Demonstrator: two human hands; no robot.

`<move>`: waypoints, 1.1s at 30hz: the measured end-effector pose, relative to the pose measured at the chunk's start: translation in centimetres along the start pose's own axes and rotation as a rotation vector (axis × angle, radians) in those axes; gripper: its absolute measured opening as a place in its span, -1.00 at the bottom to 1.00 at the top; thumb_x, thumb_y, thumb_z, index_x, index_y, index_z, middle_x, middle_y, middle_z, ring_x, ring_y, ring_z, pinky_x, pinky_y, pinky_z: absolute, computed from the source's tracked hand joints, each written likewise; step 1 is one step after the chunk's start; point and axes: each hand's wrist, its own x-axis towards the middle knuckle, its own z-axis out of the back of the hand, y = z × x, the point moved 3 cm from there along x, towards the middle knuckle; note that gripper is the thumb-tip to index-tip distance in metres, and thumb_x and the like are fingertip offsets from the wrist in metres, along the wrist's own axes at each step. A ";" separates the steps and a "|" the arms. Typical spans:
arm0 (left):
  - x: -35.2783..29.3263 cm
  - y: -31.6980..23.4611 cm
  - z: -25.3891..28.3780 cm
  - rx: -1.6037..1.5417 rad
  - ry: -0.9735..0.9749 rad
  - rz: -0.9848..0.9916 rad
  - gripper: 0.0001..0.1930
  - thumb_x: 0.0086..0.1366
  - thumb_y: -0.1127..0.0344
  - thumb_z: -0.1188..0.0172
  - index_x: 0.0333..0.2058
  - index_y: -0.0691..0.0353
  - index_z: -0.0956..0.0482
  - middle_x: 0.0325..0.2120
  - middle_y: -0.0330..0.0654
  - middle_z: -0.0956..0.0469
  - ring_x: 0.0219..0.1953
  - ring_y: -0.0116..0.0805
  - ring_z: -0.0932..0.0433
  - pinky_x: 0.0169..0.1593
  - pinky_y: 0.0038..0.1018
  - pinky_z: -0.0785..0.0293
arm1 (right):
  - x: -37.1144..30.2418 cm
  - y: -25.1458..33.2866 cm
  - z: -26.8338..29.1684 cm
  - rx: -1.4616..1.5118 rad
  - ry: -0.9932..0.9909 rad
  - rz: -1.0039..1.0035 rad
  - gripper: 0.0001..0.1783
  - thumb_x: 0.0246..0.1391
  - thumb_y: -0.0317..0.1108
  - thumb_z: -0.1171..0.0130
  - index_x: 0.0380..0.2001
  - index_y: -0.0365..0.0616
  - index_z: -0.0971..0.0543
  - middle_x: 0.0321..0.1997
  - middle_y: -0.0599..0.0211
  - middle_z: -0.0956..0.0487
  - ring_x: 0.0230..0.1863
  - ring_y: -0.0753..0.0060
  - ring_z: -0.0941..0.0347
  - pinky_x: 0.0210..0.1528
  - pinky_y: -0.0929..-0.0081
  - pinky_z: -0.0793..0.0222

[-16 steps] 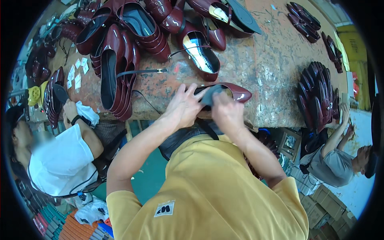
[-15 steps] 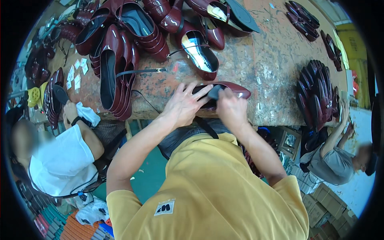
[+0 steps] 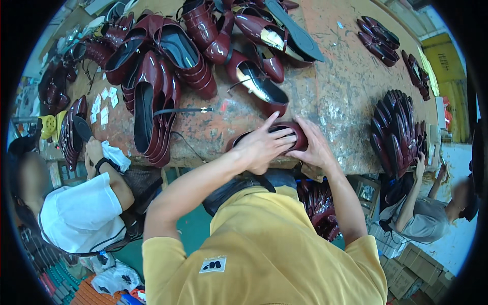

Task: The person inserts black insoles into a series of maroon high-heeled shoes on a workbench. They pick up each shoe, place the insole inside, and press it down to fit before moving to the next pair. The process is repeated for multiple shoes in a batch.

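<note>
A glossy dark red shoe (image 3: pixel 301 138) lies on its sole at the table's near edge, in front of me. My left hand (image 3: pixel 262 150) rests across it, fingers stretched out and reaching over its opening, the first finger spread away from the others. With my right hand (image 3: pixel 317 147) I grip the shoe's right end, thumb on the near side and fingers on the far side. The inside of the shoe is mostly hidden under my left hand. Just beyond stands another dark red shoe (image 3: pixel 278 96) with a shiny, pale inside.
Piled dark red shoes (image 3: pixel 158 109) cover the far left, some with loose black straps (image 3: pixel 183 110). Small white cards (image 3: pixel 104 101) lie beyond them. More stacked shoes (image 3: pixel 394 132) stand right. One person (image 3: pixel 81 211) works at left, another (image 3: pixel 422 216) at right.
My right hand has gone from pushing a grey, flat piece into the shoe to gripping its right end. That piece is no longer visible. The shoe's pointed right end has given way to a rounder one.
</note>
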 end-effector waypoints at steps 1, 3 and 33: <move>-2.0 0.8 -0.4 -0.039 -0.157 -0.034 -0.05 -0.02 0.02 -0.50 0.41 0.13 -0.48 0.44 -0.38 -0.39 0.56 -0.37 -0.26 0.68 0.23 0.20 | -0.1 0.0 0.0 0.025 -0.004 -0.009 0.32 -0.30 -0.10 -0.78 0.56 -0.11 -0.32 0.45 -0.10 -0.50 0.47 -0.22 -0.41 0.55 -0.04 -0.30; -2.2 0.8 0.0 -0.049 -0.074 -0.016 -0.14 -0.04 0.07 -0.48 0.30 0.18 -0.55 0.35 -0.31 -0.46 0.51 -0.35 -0.33 0.70 0.08 0.18 | 0.2 0.2 0.0 0.003 0.006 0.006 0.29 -0.26 -0.10 -0.75 0.56 -0.12 -0.32 0.45 -0.10 -0.50 0.47 -0.21 -0.42 0.53 -0.04 -0.33; -8.6 2.0 12.1 -0.839 -0.709 0.267 -0.26 0.07 0.53 -0.54 0.28 0.14 -0.57 0.19 -0.03 -0.56 0.30 -0.01 -0.54 0.39 -0.17 -0.47 | 2.5 5.6 4.3 -0.728 0.864 0.222 -0.36 0.04 -0.03 -0.47 0.19 0.00 -0.65 0.32 0.27 -0.61 0.47 0.10 -0.43 0.55 -0.19 -0.24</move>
